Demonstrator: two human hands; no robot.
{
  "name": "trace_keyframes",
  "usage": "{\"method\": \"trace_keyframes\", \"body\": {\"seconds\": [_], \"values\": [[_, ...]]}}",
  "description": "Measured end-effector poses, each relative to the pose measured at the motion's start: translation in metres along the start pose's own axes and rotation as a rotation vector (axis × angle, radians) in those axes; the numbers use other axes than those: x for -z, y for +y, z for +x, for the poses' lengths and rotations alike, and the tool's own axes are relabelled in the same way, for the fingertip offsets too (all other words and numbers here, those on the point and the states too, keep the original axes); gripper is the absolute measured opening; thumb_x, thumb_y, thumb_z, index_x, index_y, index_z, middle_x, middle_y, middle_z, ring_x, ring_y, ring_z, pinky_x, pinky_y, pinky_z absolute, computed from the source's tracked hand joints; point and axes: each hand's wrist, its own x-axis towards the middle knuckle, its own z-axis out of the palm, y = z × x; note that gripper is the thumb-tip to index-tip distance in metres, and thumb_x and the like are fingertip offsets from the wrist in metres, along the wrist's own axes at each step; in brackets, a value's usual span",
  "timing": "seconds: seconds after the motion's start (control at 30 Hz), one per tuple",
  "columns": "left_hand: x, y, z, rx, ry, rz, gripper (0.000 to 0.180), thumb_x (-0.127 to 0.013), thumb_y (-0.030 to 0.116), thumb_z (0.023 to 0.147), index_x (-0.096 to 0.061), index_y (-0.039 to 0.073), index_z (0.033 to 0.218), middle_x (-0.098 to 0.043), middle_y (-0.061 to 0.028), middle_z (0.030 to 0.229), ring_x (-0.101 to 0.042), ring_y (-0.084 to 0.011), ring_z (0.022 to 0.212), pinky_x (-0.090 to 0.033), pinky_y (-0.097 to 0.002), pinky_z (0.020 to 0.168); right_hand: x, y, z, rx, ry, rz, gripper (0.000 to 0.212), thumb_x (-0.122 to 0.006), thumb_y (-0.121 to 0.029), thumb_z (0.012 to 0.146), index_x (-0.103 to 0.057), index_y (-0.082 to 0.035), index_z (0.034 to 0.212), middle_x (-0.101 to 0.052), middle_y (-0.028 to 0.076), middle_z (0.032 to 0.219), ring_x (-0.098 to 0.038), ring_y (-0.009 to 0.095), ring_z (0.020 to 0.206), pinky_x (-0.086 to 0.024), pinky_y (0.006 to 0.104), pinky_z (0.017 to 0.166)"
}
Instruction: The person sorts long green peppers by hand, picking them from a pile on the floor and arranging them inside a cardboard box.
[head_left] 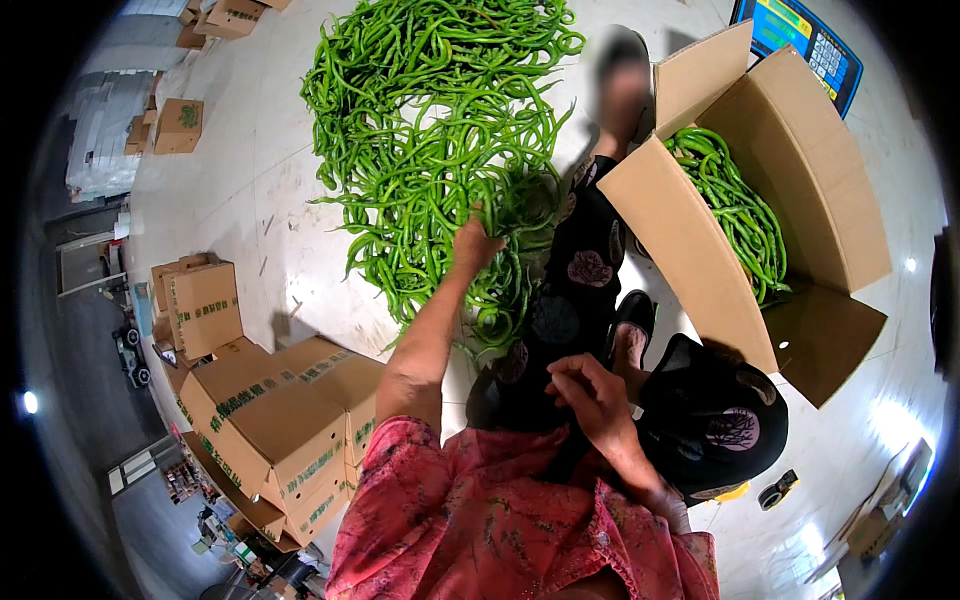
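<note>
A wide heap of long green chili peppers [430,150] is spread on the floor in front of me. My left hand [475,243] reaches into its near right part, with thumb and one finger showing. The other fingers are hidden, and the hand seems closed on some peppers, blurred by motion beside it. My right hand [595,395] hangs over my lap, fingers curled together, with nothing visible in it. To my right stands an open cardboard box [690,245], flaps spread. Green chili peppers [735,205] lie inside it, mostly lined up lengthwise.
Closed cardboard boxes [270,400] are stacked at my left. Another box [180,125] sits at the far left. A blue-framed scale panel [800,50] with keys stands behind the open box. My leg and shoe [628,330] lie between heap and box.
</note>
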Motion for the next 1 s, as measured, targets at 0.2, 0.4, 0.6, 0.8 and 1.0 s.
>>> {"method": "trace_keyframes", "body": {"seconds": [0.2,0.4,0.6,0.8,1.0], "values": [[0.093,0.006,-0.014,0.072,-0.091,-0.393,0.051,-0.076,0.015,0.072,-0.062,0.006,0.120,-0.069,-0.0123,0.103,-0.065,-0.0225,0.095,-0.050,-0.0321,0.089,-0.003,0.014,-0.001,0.084,-0.015,-0.011,0.018,-0.056,-0.015,0.098,-0.061,0.000,0.107,-0.069,0.009,0.084,-0.065,0.012,0.074,-0.051,0.0278,0.065],[0.190,0.025,-0.055,0.139,-0.157,-0.873,0.074,-0.070,0.001,0.077,-0.037,-0.002,0.143,-0.066,-0.0113,0.110,-0.064,-0.0195,0.096,-0.049,-0.0313,0.090,-0.009,0.016,-0.002,0.141,-0.020,-0.025,0.018,-0.055,-0.014,0.098,-0.061,0.000,0.107,-0.068,0.008,0.083,-0.062,0.011,0.072,-0.050,0.0278,0.064],[0.209,0.003,-0.083,0.179,-0.127,-0.961,0.057,-0.068,0.001,0.079,-0.049,0.001,0.132,-0.067,-0.0095,0.104,-0.064,-0.0181,0.088,-0.052,-0.0325,0.084,-0.016,0.015,-0.005,0.143,-0.097,-0.062,0.019,-0.056,-0.015,0.098,-0.060,0.000,0.109,-0.067,0.007,0.087,-0.062,0.011,0.075,-0.050,0.0270,0.067],[0.225,0.017,-0.114,0.107,-0.128,-1.015,0.047,-0.068,0.003,0.080,-0.053,0.001,0.125,-0.067,-0.0087,0.102,-0.064,-0.0174,0.086,-0.052,-0.0305,0.082,-0.020,0.014,-0.006,0.097,-0.128,-0.021,0.019,-0.057,-0.016,0.098,-0.060,-0.001,0.109,-0.067,0.005,0.089,-0.061,0.009,0.076,-0.050,0.0250,0.069],[0.235,0.017,-0.135,0.129,-0.044,-1.067,0.051,-0.066,0.001,0.081,-0.048,-0.004,0.129,-0.067,-0.0100,0.105,-0.065,-0.0175,0.089,-0.052,-0.0302,0.085,-0.024,0.016,-0.005,0.113,-0.125,-0.036,0.019,-0.057,-0.017,0.097,-0.060,-0.002,0.108,-0.066,0.005,0.089,-0.060,0.009,0.075,-0.050,0.0246,0.069]]}}
